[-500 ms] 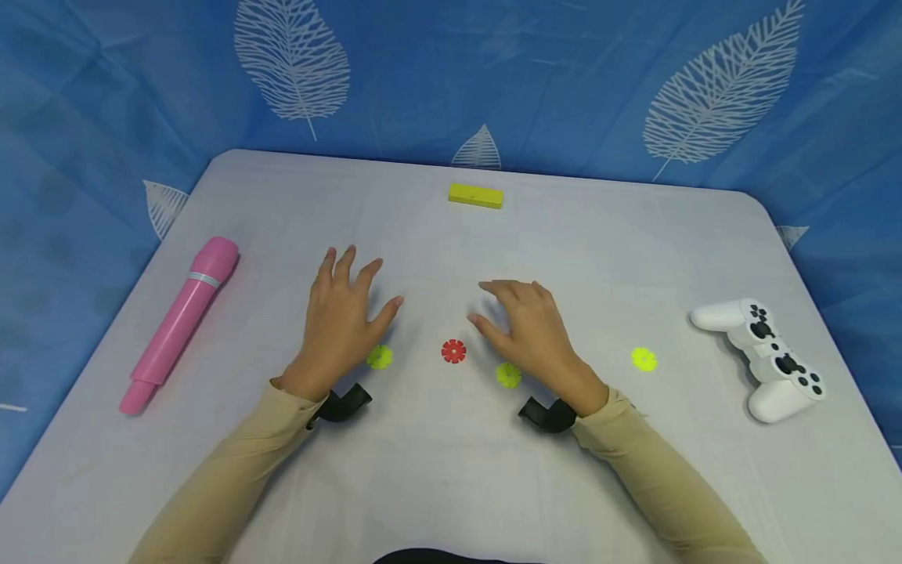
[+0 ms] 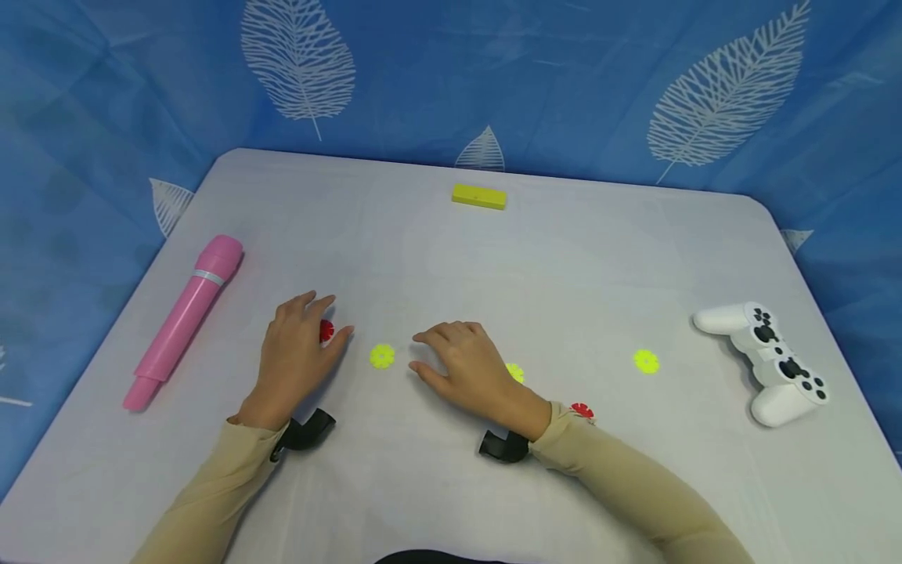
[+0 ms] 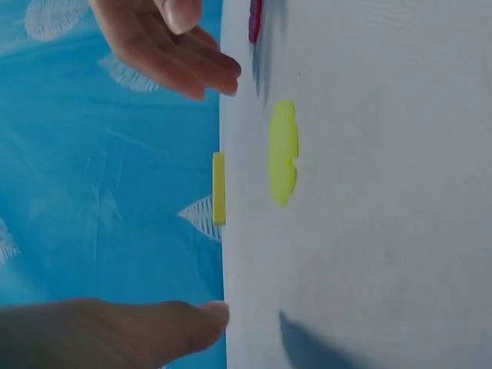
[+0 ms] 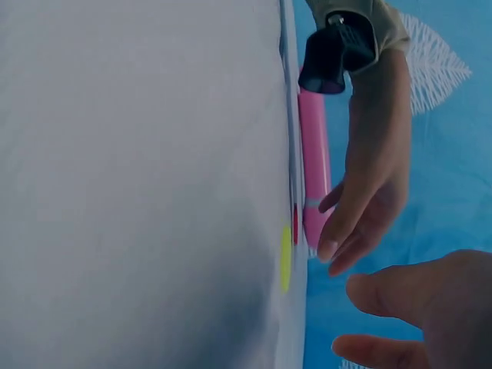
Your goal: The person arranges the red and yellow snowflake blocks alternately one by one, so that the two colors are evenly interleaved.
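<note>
My left hand (image 2: pixel 292 352) hovers at centre-left with fingers loosely bent and nothing held. A red notched disc (image 2: pixel 326 330), flower-shaped, shows between its thumb and fingers. Right of that hand lies a yellow-green notched disc (image 2: pixel 382 356), also seen in the left wrist view (image 3: pixel 284 154). Past it, my right hand (image 2: pixel 461 368) hovers palm down, fingers relaxed and holding nothing. It hides another red disc (image 3: pixel 255 19) from the head view. A second yellow-green disc (image 2: pixel 515 372) peeks out beside this hand. Another red disc (image 2: pixel 582 410) is partly covered by the right sleeve.
Farther right lies one more yellow-green disc (image 2: pixel 646 361), then a white game controller (image 2: pixel 764 360). A pink microphone-shaped stick (image 2: pixel 183 321) lies along the left side. Near the far edge of the white table (image 2: pixel 599 251) is a yellow block (image 2: pixel 479 197), with a blue leaf-patterned curtain (image 2: pixel 550 78) behind.
Both hands have moved left and nearer. The outer red discs have come into sight, and the middle red one is now hidden behind the right hand. The discs lie where they were.
</note>
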`<state>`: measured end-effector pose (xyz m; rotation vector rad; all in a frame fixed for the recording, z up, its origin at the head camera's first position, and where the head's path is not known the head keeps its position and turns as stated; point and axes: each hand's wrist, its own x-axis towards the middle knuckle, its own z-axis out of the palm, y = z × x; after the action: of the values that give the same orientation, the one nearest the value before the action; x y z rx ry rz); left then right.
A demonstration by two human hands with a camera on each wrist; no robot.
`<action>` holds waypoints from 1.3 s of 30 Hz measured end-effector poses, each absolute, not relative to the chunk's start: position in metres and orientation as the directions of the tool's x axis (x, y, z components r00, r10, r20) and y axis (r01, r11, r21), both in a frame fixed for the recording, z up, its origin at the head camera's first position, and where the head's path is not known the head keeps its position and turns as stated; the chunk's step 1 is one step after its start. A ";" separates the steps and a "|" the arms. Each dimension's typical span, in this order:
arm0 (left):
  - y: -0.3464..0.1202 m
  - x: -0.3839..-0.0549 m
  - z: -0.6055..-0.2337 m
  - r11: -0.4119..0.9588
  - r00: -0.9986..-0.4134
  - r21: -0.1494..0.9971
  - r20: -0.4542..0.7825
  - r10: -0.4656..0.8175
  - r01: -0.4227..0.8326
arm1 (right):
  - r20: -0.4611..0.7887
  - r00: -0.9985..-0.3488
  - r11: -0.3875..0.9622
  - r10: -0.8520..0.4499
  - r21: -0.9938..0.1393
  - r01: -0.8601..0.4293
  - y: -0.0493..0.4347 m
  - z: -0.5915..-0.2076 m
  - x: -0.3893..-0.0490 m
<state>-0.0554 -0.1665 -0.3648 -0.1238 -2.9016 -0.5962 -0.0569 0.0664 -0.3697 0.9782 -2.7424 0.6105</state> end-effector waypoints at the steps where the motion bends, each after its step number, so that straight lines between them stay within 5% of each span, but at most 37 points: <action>1: -0.169 -0.054 -0.365 0.916 -0.982 0.387 0.183 0.037 0.107 | 0.281 -0.767 0.697 -0.577 -0.321 -0.642 0.063 -0.370 -0.055; 27: -0.188 -0.056 -0.371 0.848 -0.998 0.528 0.012 -0.069 -0.052 | 0.113 -0.790 0.703 -0.603 -0.392 -0.593 0.019 -0.371 -0.070; 39: -0.195 -0.068 -0.366 0.800 -0.997 0.600 -0.063 0.042 -0.004 | 0.056 -0.810 0.705 -0.584 -0.459 -0.540 0.013 -0.369 -0.082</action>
<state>-0.0676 -0.1947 -0.3663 -0.0322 -3.0498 -1.0161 -0.0823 0.0132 -0.3689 0.9873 -2.9872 0.7566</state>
